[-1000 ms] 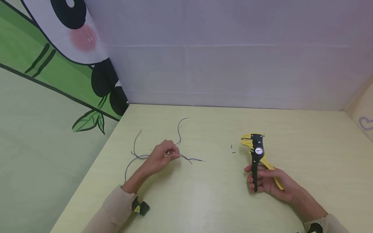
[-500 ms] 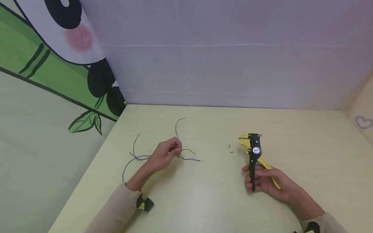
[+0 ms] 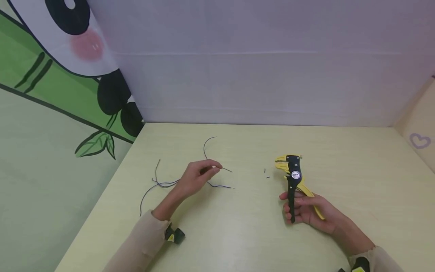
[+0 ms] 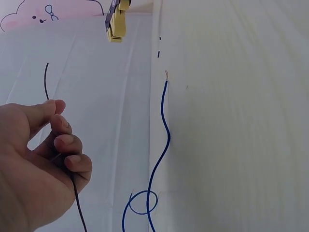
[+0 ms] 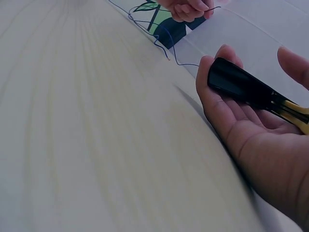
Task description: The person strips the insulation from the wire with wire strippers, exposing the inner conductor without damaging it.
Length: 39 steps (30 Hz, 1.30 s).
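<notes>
My left hand (image 3: 195,178) pinches a thin dark wire (image 4: 46,79) between thumb and index finger. Its short end sticks out past the fingertips, and the rest runs down through the palm in the left wrist view. Below that hand lies a blue wire (image 3: 219,185) whose tip shows bare copper strands (image 4: 166,75). My right hand (image 3: 316,214) holds a yellow and black wire stripper (image 3: 294,179) upright, head up, fingers curled round its black handle (image 5: 241,84). The stripper's jaws face left, with nothing between them. Part of the dark wire is hidden by the left hand.
Two tiny cut bits of insulation (image 3: 267,177) lie on the pale table (image 3: 244,234), left of the stripper. More wire loops (image 3: 149,192) spread out left of the left hand. A light cloth backdrop (image 3: 258,87) stands along the table's far edge.
My left hand has shifted slightly right and separated the dark wire's end from the blue one, raising it off the table. The right hand keeps its hold on the wire stripper.
</notes>
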Motion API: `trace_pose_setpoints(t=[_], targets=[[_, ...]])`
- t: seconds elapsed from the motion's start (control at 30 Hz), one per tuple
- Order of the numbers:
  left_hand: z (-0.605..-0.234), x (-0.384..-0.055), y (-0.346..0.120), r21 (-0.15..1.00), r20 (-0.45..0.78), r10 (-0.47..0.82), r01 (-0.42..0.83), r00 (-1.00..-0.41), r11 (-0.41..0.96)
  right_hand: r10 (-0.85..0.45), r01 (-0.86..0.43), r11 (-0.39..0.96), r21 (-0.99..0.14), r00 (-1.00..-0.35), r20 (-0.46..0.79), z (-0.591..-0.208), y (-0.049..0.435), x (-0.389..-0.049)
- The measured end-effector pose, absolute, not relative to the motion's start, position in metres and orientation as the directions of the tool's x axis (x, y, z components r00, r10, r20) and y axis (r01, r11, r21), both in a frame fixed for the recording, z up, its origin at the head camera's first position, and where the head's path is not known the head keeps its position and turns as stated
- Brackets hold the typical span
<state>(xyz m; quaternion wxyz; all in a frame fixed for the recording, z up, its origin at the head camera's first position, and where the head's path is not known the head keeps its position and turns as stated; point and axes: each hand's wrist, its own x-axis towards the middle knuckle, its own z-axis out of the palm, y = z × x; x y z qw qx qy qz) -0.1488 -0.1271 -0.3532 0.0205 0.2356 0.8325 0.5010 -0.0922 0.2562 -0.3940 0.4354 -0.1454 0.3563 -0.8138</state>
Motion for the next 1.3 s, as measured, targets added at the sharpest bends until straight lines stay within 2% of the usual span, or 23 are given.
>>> trace_pose_setpoints(t=[0.63,0.83,1.0,1.3], targets=[[-0.351,-0.151,-0.103,0.891,0.193,0.345,0.311,-0.919,0.33,-0.79,0.593,-0.324,-0.737,-0.598,-0.134,-0.392,0.247,-0.094],[-0.352,-0.148,-0.099,0.892,0.182,0.319,0.293,-0.93,0.345,-0.79,0.571,-0.345,-0.745,-0.605,-0.098,-0.386,0.236,-0.092],[-0.354,-0.145,-0.097,0.894,0.176,0.295,0.278,-0.939,0.351,-0.799,0.548,-0.307,-0.778,-0.593,-0.102,-0.383,0.222,-0.091],[-0.356,-0.141,-0.088,0.898,0.233,0.235,0.302,-0.944,0.32,-0.818,0.498,-0.282,-0.82,-0.572,-0.065,-0.379,0.204,-0.09]])
